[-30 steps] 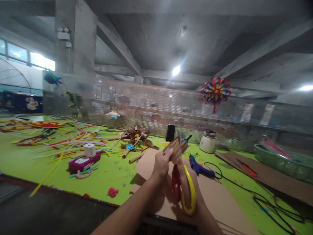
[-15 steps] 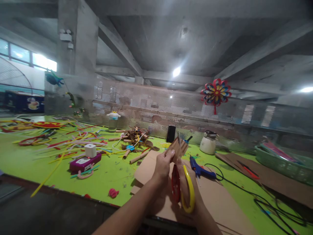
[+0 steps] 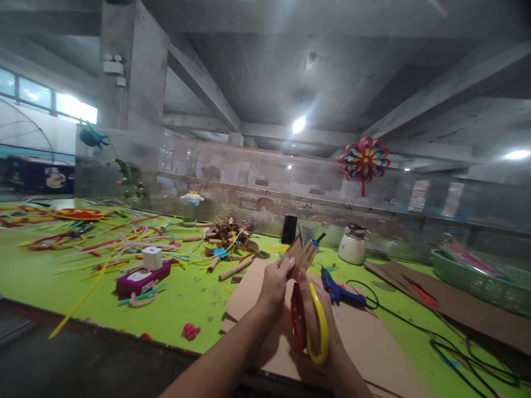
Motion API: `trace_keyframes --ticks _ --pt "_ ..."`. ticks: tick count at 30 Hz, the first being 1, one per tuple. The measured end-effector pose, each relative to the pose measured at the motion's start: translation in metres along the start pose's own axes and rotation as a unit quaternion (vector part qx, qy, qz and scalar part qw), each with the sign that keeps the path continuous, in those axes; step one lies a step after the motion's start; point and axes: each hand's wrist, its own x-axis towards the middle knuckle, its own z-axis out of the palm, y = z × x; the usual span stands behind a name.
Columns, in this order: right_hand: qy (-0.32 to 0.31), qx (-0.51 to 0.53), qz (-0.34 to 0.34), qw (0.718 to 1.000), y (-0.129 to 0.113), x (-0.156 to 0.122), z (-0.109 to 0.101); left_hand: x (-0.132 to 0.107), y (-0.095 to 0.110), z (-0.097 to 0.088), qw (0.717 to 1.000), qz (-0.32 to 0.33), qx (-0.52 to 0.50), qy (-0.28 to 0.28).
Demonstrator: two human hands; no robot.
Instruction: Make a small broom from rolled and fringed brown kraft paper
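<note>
Over flat sheets of brown cardboard [image 3: 373, 342], my left hand [image 3: 276, 282] pinches a small piece of brown corrugated cardboard [image 3: 293, 255]. My right hand [image 3: 321, 309] is closed on scissors [image 3: 319, 331] with one yellow and one red handle loop. The scissor blades point up and away, against the piece; part of them is hidden behind it. A blue hot glue gun [image 3: 342, 291] lies just right of my right hand, its black cord running off to the right.
Rolled brown paper tubes [image 3: 232, 269] and scraps are heaped behind. Left of them lie coloured pipe cleaners [image 3: 133, 237] and a purple box [image 3: 143, 278] with a white plug. A white kettle [image 3: 352, 247], an orange-red cutter [image 3: 423, 293] and a green basket [image 3: 477, 282] stand or lie right.
The view has shifted very slightly. Both hands keep their grip on the cardboard piece and the scissors, with hardly any visible movement.
</note>
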Motion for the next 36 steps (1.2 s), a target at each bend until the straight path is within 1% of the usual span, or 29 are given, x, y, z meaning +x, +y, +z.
trace_keyframes --ticks 3,6,9,13,17,21,28,32,36 --pt "-0.016 -0.006 0.001 1.0 0.002 0.001 -0.001 0.0 0.0 0.001 1.0 -0.014 -0.015 -0.012" --pt "-0.014 0.005 0.003 1.0 0.003 0.004 -0.001 0.0 0.0 0.002 0.999 -0.011 -0.04 -0.019" --pt "-0.008 0.013 -0.016 1.0 0.004 0.006 0.0 0.0 0.0 0.002 0.998 -0.013 -0.055 -0.019" --pt "-0.005 -0.002 -0.031 1.0 0.006 0.006 0.0 -0.001 0.0 0.002 0.998 -0.011 -0.06 -0.03" --pt "-0.014 -0.003 -0.01 1.0 0.009 0.004 0.001 -0.001 0.001 0.002 0.998 -0.01 -0.056 -0.021" --pt "-0.007 0.008 0.008 1.0 0.011 0.004 0.001 0.0 0.0 0.001 0.999 -0.004 -0.052 -0.015" --pt "-0.016 -0.034 -0.045 0.998 0.01 0.006 -0.002 -0.001 0.0 0.001 0.998 0.001 -0.05 -0.038" --pt "-0.021 -0.027 -0.034 0.999 0.013 0.007 -0.003 -0.003 0.001 0.001 0.998 0.004 -0.046 -0.041" --pt "-0.032 -0.041 -0.017 0.999 0.009 0.005 -0.003 -0.003 0.003 0.002 0.998 0.011 -0.045 -0.039"
